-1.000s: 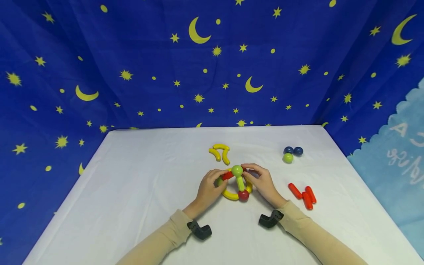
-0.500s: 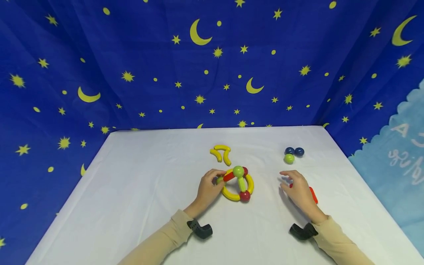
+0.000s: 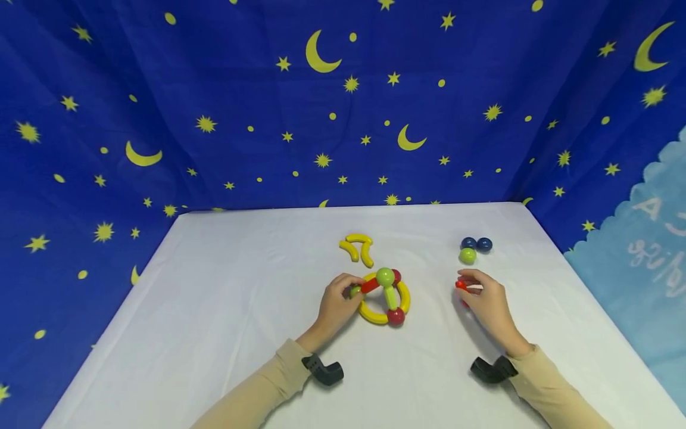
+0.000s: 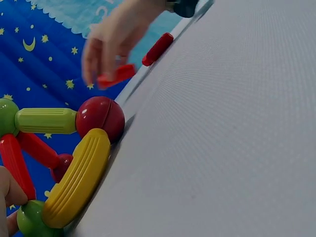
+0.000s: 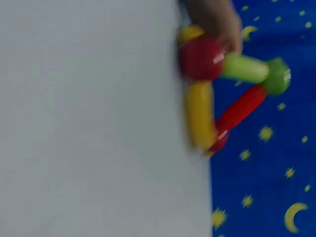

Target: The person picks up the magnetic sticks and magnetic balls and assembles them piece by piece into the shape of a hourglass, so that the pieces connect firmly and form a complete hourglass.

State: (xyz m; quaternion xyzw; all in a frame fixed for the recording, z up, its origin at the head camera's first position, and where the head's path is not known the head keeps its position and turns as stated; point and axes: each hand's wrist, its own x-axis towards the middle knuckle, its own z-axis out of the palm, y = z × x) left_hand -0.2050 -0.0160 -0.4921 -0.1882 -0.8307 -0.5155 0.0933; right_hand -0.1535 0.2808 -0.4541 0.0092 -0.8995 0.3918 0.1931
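Observation:
A magnetic ball-and-rod pyramid stands on the table: its ring has curved yellow rods (image 3: 373, 315) and red balls (image 3: 396, 316). A light green rod (image 3: 390, 298) and red rods (image 3: 370, 285) rise to a green ball (image 3: 385, 276) on top. My left hand (image 3: 336, 305) pinches the green corner ball (image 4: 34, 217) at the ring's left, by the foot of a red rod. Off to the right, my right hand (image 3: 493, 305) holds a loose red rod (image 4: 117, 76) between thumb and fingers, just above the table. The right wrist view is blurred and shows the pyramid.
Three curved yellow rods (image 3: 367, 255) lie behind the pyramid. At the back right sit two dark blue balls (image 3: 484, 245) and a green ball (image 3: 468, 256). Another red rod (image 4: 158, 49) lies on the white table (image 3: 241, 286); in the head view my right hand hides it.
My right hand has left the pyramid, moved right to the loose red rods and picked one up. The left hand has stayed at the pyramid's left corner.

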